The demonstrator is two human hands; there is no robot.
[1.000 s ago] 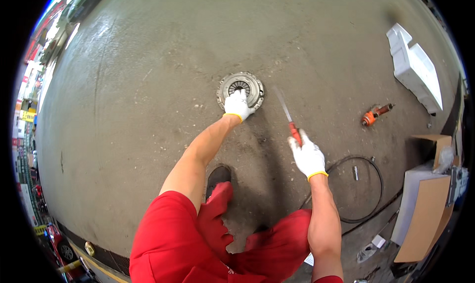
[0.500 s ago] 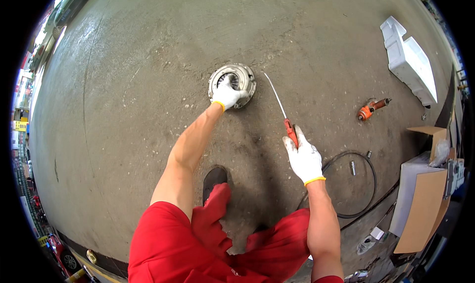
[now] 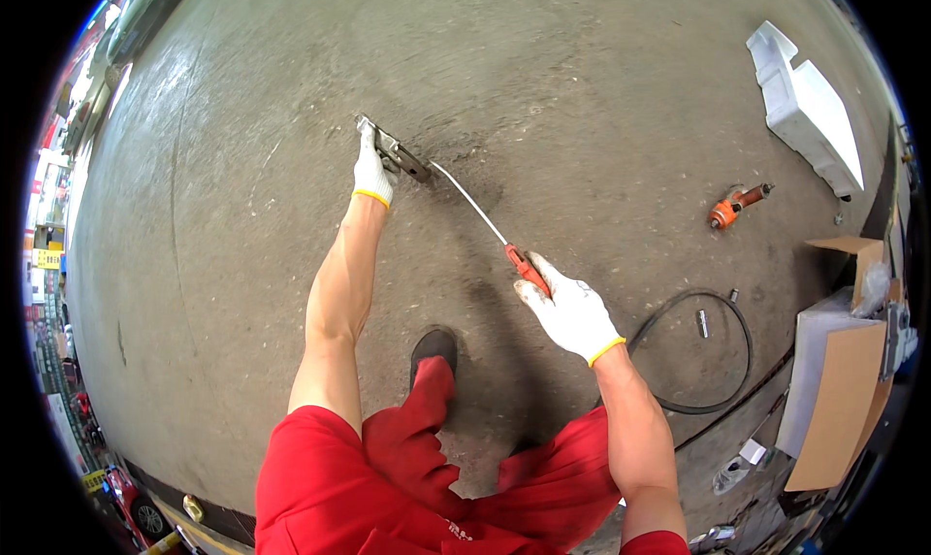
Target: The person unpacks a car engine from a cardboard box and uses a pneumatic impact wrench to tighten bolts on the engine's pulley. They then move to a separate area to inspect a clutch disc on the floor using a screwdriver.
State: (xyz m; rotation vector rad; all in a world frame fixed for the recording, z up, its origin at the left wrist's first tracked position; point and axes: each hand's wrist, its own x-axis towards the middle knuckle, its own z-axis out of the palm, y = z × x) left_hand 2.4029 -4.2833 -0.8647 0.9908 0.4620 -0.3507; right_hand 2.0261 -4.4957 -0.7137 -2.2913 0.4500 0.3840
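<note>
My left hand (image 3: 371,175), in a white knit glove with a yellow cuff, is closed on a round metal clutch pressure plate (image 3: 407,159). The plate is tipped up, so mostly its edge faces me; I cannot tell whether it touches the floor. In my gloved right hand (image 3: 574,317) is a red-handled air blow gun (image 3: 522,264) with a long, thin, slightly bent nozzle. The nozzle's tip lies close to the plate's right edge. Glove and palm hide the rear of the handle.
On the concrete floor (image 3: 291,293) to the right lie an orange impact wrench (image 3: 727,212), a looped black hose (image 3: 747,346) and a metal socket (image 3: 703,324). A white foam box (image 3: 810,118) stands far right, with an open cardboard box (image 3: 836,405) nearer. My shoe (image 3: 433,349) is below the plate.
My left hand has lifted the plate from lying flat, tilted it on edge and moved it left. My right hand has shifted left, bringing the nozzle to the plate.
</note>
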